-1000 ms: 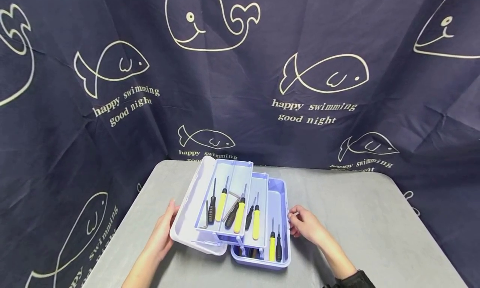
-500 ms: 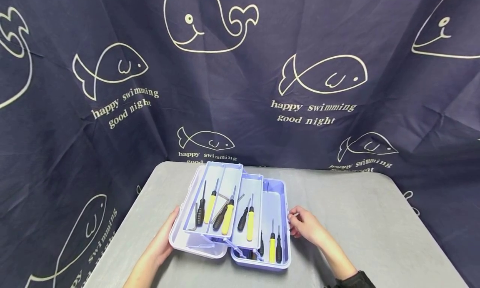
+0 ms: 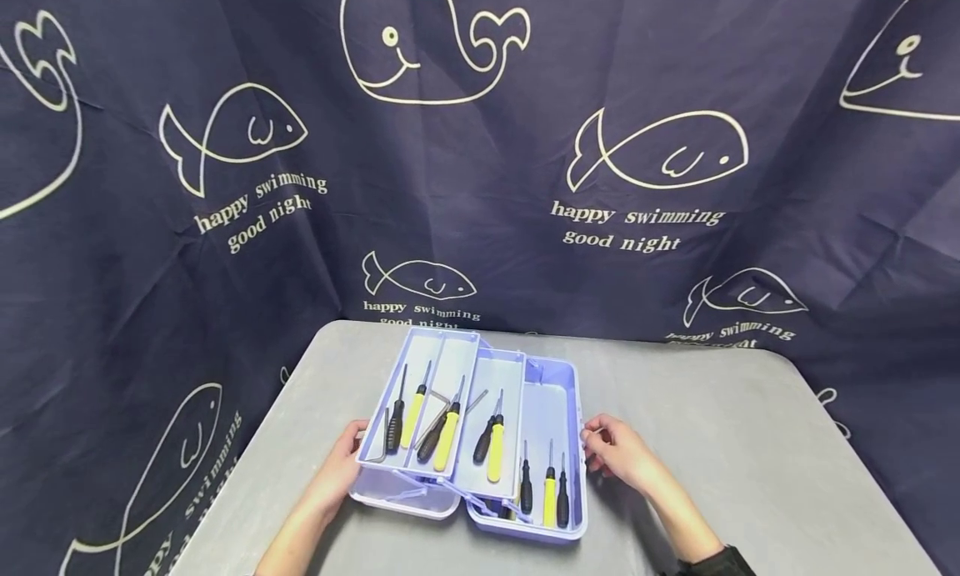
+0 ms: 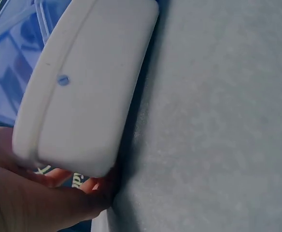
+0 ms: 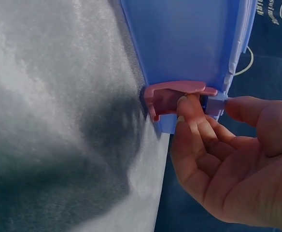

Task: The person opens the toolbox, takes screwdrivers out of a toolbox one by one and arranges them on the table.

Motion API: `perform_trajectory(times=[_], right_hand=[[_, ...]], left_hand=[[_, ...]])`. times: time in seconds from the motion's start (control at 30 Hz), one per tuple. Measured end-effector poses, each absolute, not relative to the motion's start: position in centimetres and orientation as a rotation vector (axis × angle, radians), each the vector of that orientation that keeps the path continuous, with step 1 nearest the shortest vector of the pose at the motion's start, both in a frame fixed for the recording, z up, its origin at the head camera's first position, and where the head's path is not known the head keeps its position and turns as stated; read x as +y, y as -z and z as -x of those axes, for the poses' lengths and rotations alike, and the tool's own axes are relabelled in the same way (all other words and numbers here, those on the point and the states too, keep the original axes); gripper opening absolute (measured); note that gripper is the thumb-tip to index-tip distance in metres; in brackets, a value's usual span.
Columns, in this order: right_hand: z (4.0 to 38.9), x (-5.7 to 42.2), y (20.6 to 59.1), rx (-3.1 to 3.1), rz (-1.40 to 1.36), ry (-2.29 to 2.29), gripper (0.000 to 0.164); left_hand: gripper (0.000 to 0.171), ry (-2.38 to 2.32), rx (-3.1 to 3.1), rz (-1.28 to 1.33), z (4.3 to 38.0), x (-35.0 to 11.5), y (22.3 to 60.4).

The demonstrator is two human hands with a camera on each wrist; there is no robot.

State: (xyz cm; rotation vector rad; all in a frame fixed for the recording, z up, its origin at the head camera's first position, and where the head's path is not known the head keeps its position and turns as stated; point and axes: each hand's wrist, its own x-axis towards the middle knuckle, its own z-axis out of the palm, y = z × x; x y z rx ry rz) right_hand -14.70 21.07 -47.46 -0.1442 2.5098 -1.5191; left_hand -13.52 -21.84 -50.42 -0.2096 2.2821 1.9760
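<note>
Gripping the white lid (image 4: pixel 92 92) at its outer edge, the left hand (image 3: pixel 340 472) curls round it; the right hand (image 3: pixel 618 455) pinches the toolbox (image 3: pixel 551 384) by its pink latch (image 5: pixel 175 87). The toolbox stands open on the grey table (image 3: pixel 712 443), screwdrivers (image 3: pixel 496 451) inside.

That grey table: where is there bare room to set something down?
Widest: the table right of the right hand, to its edge. A narrower strip lies between the left hand and the left edge. The toolbox is crowded with screwdrivers, except toward its far end.
</note>
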Motion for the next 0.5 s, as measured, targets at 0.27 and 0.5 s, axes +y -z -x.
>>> perform_trajectory(times=[0.27,0.5], right_hand=[[14.6,21.3,47.5,2.518,0.110,1.516,0.019],[14.7,20.9,47.7,2.525,0.103,1.506,0.018]], left_hand=[[0.035,-1.768,2.668,0.045,12.7,-20.7,49.9],[0.034,-1.653,2.765,0.047,12.0,-21.0,50.1]])
